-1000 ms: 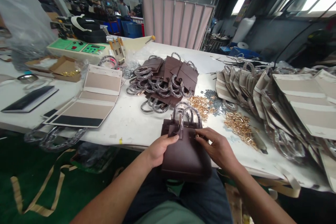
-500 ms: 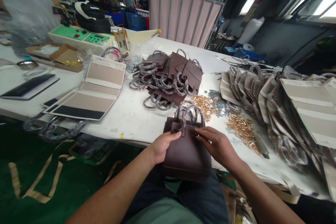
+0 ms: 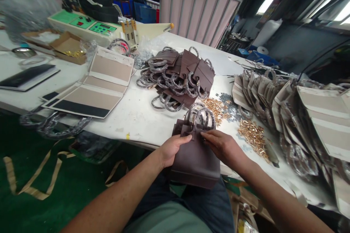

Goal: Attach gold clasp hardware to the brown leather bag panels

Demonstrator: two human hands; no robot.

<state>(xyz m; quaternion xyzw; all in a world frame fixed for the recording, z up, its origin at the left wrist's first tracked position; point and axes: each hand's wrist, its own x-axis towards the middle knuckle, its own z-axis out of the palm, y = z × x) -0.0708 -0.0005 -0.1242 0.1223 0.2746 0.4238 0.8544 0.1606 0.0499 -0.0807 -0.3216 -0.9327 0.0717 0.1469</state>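
Observation:
A small dark brown handbag [image 3: 195,160] with wrapped ring handles [image 3: 201,116] rests on my lap against the table's front edge. My left hand [image 3: 171,149] grips its left side, thumb laid across the top flap. From the right, my right hand [image 3: 222,146] pinches the flap's upper edge near the handle base. Both hands are closed on the bag.
The white table [image 3: 142,116] carries a heap of brown bags [image 3: 180,74], loose gold fittings [image 3: 253,134], a long row of beige bag pieces [image 3: 295,105] at right, flat beige panels [image 3: 95,87] at left, and a green-panelled machine [image 3: 87,25]. A person stands far behind.
The view has tilted down and shifted slightly. My right hand has slid left along the flap toward the handle base; my left hand keeps its grip.

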